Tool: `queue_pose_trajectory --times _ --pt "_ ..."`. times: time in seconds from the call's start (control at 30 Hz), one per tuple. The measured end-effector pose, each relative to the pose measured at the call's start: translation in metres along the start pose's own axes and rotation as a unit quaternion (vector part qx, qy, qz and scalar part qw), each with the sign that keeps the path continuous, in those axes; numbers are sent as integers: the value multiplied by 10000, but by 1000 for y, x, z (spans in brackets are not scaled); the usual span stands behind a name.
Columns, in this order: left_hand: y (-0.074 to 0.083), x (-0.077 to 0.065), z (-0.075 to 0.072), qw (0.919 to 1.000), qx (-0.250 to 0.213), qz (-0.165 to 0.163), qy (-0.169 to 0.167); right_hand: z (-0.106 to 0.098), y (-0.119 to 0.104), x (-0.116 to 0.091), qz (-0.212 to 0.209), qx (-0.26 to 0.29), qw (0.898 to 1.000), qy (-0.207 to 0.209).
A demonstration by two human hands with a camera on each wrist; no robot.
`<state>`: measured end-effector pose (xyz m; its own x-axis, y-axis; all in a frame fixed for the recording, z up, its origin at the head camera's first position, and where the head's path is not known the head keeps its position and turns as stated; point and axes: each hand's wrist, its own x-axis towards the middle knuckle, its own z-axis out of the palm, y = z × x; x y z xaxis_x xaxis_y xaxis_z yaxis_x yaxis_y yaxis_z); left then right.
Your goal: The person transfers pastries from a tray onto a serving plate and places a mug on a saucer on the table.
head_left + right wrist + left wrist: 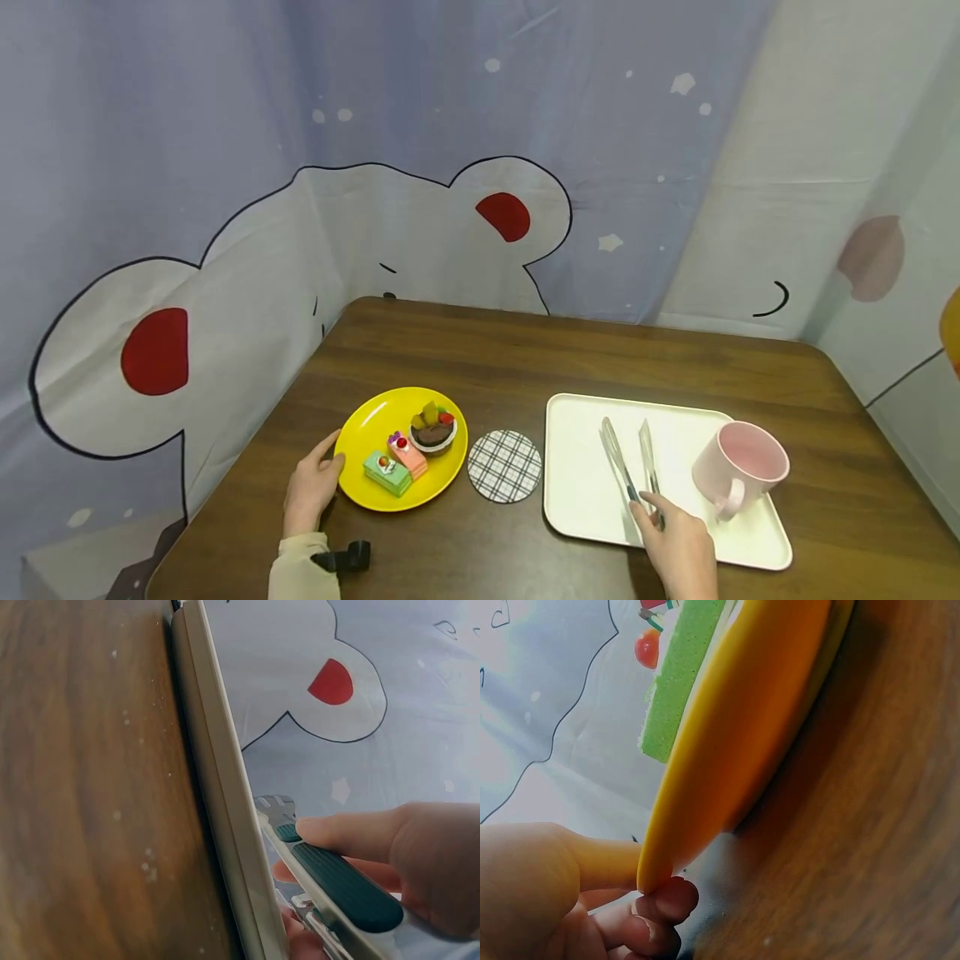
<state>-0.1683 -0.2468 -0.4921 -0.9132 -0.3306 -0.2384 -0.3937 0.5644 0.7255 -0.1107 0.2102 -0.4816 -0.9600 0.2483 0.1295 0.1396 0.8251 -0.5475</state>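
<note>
My left hand (311, 487) pinches the left rim of a yellow plate (367, 421), thumb above and curled fingers below in the left wrist view. On the plate sit a green cake slice (388, 473), a pink cake slice (407, 454) and a chocolate tart (433, 433) topped with fruit. Metal tongs (615, 450) with dark green grips (345, 889) are held in my right hand (681, 542), over the front of a white tray (577, 508). Their two arms are spread apart, tips pointing away from me. The right wrist view has the thumb lying on one grip.
A pink mug (738, 467) stands on the tray's right side, its handle toward me. Between plate and tray lies a round checked coaster (505, 467). A patterned curtain (420, 83) hangs behind the wooden table (487, 350).
</note>
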Motion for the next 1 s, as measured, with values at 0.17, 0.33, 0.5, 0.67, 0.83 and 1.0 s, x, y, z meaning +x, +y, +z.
queue_pose_trajectory --times 0.17,0.33,0.5,0.67,0.83,1.0 --pt "-1 -1 0 10000 33 9 22 0 -1 -1 -29 -24 10000 -3" --pt "-1 0 1 10000 -7 14 6 -2 0 -1 93 -136 9996 -217" --pt "-1 0 1 10000 -23 16 -38 -3 0 0 118 -195 9987 -462" --pt "-1 0 0 9998 133 177 -24 -3 0 0 158 -180 9984 -513" --pt "-1 0 0 9997 151 206 -44 -3 1 -1 178 -159 9983 -530" --pt "-2 1 0 9996 177 182 -79 -4 3 -4 63 -179 9989 -439"
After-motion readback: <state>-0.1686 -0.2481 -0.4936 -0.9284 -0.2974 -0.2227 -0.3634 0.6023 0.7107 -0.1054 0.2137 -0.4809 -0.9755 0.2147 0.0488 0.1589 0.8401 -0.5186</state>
